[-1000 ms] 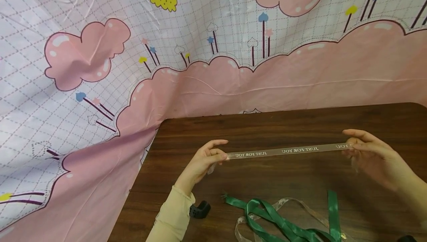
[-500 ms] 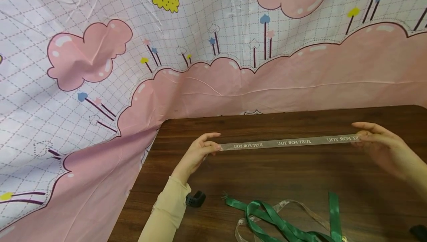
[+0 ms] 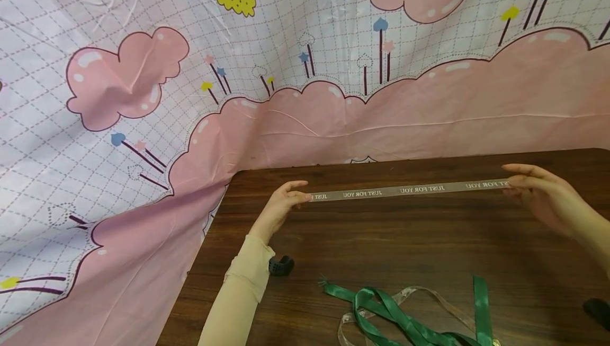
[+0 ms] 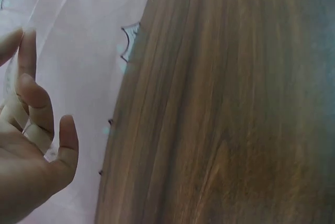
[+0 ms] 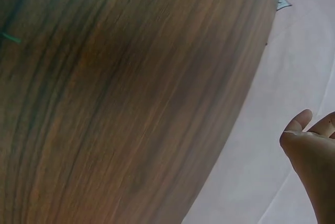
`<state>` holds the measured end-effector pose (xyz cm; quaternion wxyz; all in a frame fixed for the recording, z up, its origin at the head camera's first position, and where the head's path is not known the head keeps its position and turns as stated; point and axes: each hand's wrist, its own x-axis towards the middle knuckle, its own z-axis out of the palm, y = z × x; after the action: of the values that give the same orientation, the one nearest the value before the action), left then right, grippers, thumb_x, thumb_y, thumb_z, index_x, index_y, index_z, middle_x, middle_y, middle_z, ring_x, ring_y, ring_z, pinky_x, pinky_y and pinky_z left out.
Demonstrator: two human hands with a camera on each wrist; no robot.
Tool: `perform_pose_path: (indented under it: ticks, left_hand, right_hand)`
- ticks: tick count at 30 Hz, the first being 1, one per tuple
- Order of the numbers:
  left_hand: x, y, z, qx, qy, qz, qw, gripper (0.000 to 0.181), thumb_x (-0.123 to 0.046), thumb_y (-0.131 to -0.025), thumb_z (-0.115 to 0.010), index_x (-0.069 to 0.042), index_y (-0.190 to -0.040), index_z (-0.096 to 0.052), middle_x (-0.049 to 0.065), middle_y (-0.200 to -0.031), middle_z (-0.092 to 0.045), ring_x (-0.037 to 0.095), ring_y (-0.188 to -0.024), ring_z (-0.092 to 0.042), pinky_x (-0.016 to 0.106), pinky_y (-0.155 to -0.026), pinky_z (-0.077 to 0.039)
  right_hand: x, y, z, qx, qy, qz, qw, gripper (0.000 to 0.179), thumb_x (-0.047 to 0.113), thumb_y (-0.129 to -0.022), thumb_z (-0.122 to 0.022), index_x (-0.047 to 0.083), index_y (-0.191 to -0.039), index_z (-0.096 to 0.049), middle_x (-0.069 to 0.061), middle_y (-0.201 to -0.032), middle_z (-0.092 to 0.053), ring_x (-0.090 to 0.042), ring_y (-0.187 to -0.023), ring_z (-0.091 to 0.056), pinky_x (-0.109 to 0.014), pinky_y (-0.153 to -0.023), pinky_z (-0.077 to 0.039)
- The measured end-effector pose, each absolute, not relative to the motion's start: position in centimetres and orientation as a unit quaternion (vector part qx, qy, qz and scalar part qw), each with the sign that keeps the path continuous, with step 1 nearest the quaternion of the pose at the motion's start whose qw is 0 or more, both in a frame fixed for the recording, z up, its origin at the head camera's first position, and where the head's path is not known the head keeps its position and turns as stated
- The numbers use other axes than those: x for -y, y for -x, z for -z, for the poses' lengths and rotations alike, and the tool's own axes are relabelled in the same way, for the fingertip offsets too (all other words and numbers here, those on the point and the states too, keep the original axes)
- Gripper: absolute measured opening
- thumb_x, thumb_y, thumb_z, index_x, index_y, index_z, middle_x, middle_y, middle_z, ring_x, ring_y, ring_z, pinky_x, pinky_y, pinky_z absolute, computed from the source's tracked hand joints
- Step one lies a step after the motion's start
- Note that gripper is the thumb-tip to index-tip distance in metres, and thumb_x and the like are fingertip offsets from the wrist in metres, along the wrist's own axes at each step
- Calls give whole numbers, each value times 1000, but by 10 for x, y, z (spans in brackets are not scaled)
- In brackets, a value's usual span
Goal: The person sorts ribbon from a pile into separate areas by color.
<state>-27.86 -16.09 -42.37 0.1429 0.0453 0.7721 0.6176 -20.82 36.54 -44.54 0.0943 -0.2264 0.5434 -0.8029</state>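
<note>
A sheer ribbon (image 3: pixel 395 192) printed with white "JUST FOR YOU" lettering, reversed in the head view, stretches taut above the table. My left hand (image 3: pixel 280 205) pinches its left end between thumb and fingers. At the other end my right hand (image 3: pixel 548 192) pinches the ribbon, index finger raised. In the left wrist view the left hand (image 4: pixel 34 140) appears at the left edge, its thumb and a fingertip meeting on the ribbon. Only part of the right hand (image 5: pixel 314 150) shows in the right wrist view, where the ribbon is hidden.
Green satin ribbon (image 3: pixel 405 322) lies in loops on the dark wooden table (image 3: pixel 381 250) near its front, tangled with a thin sheer ribbon (image 3: pixel 440 301). A patterned pink and white cloth (image 3: pixel 305 118) hangs behind and to the left. Black devices (image 3: pixel 282 265) show by both wrists.
Both hands have risen away toward the table's back and spread farther apart, so a longer span of printed ribbon shows between them. The green ribbon stays put.
</note>
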Motion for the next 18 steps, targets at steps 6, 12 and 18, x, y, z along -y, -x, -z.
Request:
perform_pose_path:
  ticks: [6,12,18]
  left_hand:
    - [159,299,435,-775,-6,-619,130,42,-18,-84,-69,-19,-124,-55,1,-99,-69,16,-78,-50,51,-99,-34]
    - [151,311,451,-777,1,-615,131,48,-23,-83,-70,-18,-127,-53,2,-104,-69,17,-95,-56,47,-100,-37]
    - [148,317,464,-795,7,-591,134,49,-25,-83,-70,-18,-128,-51,8,-112,-67,24,-117,-54,46,-107,-34]
  right_hand:
    - [-368,220,449,-557,200,802,78,47,-4,-99,-17,13,-128,-51,7,-115,-50,-11,-96,-57,-19,-82,-43]
    - [-365,229,451,-573,155,802,65,42,-2,-100,-27,16,-121,-58,10,-114,-53,-9,-88,-57,-20,-77,-42]
    - [-354,241,454,-659,60,747,71,28,10,-99,-42,26,-118,-56,15,-98,-58,-5,-84,-57,-22,-70,-42]
